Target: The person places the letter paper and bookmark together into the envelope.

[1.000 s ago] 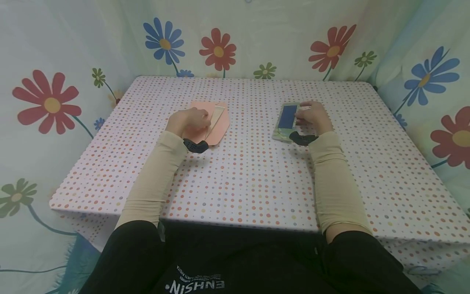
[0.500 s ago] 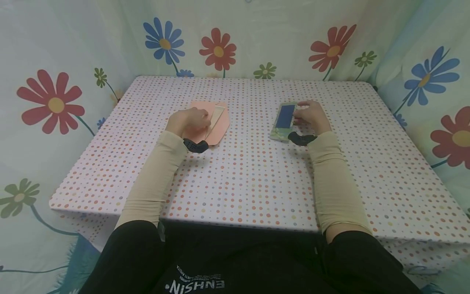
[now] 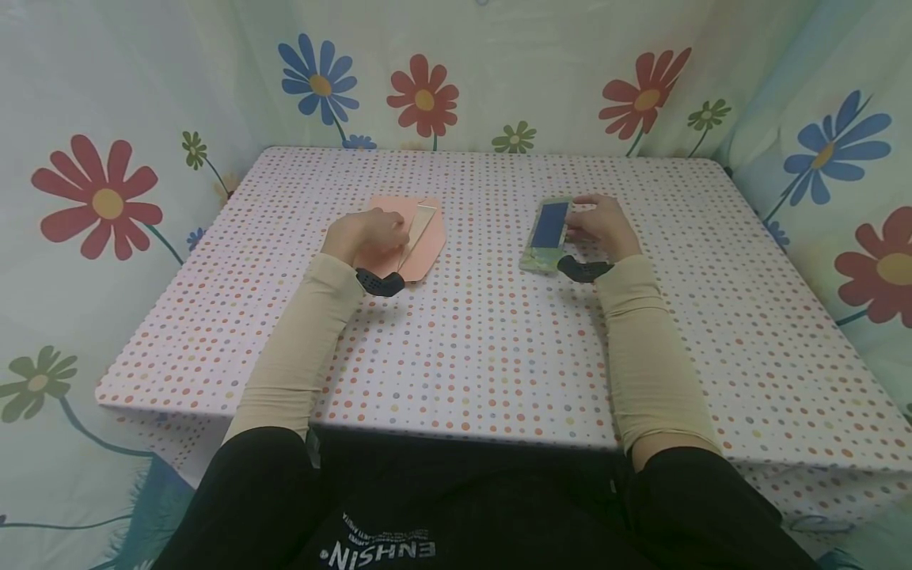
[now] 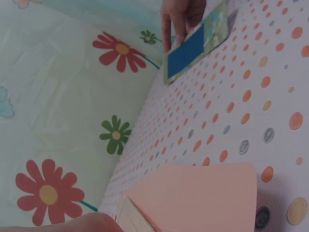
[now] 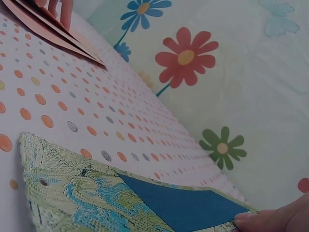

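On the left, my left hand (image 3: 365, 234) pinches a pink envelope (image 3: 431, 253) with its curled fingers. The envelope has cut corners and a cream strip-like inner edge (image 3: 417, 231) that slants beside my fingers. To the right, my right hand (image 3: 607, 225) holds the far right edge of a flat green patterned packet (image 3: 545, 260) bearing a blue rectangular panel (image 3: 552, 225). Up close in the right wrist view, the thumb (image 5: 265, 218) presses on the corner of the blue panel (image 5: 188, 205), beside green, cream and light-blue swirls. The fingers under the packet are hidden there.
Both things are over a table (image 3: 470, 348) with a white, dotted cloth. A flowered curtain (image 3: 541, 79) hangs behind it and on both sides. A black wrist device (image 3: 380, 283) sits at the left wrist, another (image 3: 583, 270) at the right.
My right hand has shifted slightly left, carrying the patterned packet a little toward the middle of the table. The left hand and the envelope look unmoved.
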`<state>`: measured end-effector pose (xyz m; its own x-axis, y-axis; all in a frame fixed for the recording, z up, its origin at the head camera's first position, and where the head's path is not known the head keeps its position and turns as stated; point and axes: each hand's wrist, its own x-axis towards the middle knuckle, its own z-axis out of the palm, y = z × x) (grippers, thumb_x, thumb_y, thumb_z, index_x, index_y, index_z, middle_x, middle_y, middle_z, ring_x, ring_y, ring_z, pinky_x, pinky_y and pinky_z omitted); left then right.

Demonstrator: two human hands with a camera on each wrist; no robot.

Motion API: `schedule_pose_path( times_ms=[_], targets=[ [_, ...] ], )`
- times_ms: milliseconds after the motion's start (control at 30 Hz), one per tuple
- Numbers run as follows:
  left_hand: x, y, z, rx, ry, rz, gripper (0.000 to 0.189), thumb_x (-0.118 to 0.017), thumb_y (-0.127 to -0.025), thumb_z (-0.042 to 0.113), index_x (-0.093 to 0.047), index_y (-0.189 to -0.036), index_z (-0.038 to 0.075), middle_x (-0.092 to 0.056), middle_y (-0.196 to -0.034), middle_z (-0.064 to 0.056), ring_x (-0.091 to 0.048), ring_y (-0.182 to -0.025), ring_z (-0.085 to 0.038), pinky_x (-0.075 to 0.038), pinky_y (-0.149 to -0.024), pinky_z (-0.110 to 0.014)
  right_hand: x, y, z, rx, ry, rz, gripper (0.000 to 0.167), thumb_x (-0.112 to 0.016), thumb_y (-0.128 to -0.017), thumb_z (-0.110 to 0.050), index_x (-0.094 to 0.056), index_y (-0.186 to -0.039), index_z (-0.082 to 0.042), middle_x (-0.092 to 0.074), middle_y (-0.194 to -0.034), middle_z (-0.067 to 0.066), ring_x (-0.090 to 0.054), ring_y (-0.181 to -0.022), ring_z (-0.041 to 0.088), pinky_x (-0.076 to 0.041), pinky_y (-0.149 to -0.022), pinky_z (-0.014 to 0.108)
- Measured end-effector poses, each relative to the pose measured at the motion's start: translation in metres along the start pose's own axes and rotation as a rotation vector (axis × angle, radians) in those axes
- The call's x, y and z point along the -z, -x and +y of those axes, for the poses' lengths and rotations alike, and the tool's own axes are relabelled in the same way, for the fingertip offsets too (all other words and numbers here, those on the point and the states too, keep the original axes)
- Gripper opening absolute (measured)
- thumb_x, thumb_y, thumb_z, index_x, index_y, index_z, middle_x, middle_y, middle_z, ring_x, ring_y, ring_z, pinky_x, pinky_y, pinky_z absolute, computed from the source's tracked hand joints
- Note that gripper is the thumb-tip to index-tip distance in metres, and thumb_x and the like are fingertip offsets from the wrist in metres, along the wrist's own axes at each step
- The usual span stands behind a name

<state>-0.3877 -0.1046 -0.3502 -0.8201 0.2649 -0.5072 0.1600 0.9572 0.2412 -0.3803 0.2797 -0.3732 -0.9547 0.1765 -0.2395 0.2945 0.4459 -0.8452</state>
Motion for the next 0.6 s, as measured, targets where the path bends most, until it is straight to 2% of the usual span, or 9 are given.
schedule_pose_path(
  times_ms=[167, 267, 600],
  targets=[
    [-0.0001, 0.0008, 0.0002, 0.013, -0.002, 0.007, 0.063, -0.034, -0.096, 0.043, -0.015, -0.154, 0.025, -0.014, -0.16, -0.006, -0.016, -0.147, -0.026, -0.02, -0.117, -0.049, -0.0025, -0.0024, 0.0008, -0.006, 0.0, 0.002, 0.061, -0.057, -0.093, -0.014, -0.032, -0.148, -0.01, -0.06, -0.105, 0.004, -0.061, -0.066, -0.001, -0.051, -0.074, 0.02],
    [-0.0003, 0.001, 0.0001, 0.01, -0.009, 0.009, 0.063, -0.034, -0.096, 0.043, -0.015, -0.153, 0.025, -0.015, -0.16, -0.006, -0.017, -0.147, -0.027, -0.02, -0.117, -0.048, -0.0033, -0.0037, 0.0015, -0.007, 0.003, 0.002, 0.061, -0.057, -0.093, -0.017, -0.032, -0.148, -0.011, -0.058, -0.113, 0.008, -0.061, -0.068, -0.001, -0.049, -0.077, 0.021],
    [0.0001, 0.0011, -0.0001, -0.008, -0.016, 0.008, 0.063, -0.033, -0.095, 0.041, -0.016, -0.153, 0.024, -0.017, -0.16, -0.007, -0.018, -0.146, -0.027, -0.021, -0.116, -0.049, -0.0051, -0.0026, 0.0007, 0.005, -0.041, 0.004, 0.061, -0.057, -0.093, -0.014, -0.032, -0.148, -0.009, -0.058, -0.109, 0.007, -0.061, -0.068, 0.0, -0.05, -0.072, 0.018]
  ],
)
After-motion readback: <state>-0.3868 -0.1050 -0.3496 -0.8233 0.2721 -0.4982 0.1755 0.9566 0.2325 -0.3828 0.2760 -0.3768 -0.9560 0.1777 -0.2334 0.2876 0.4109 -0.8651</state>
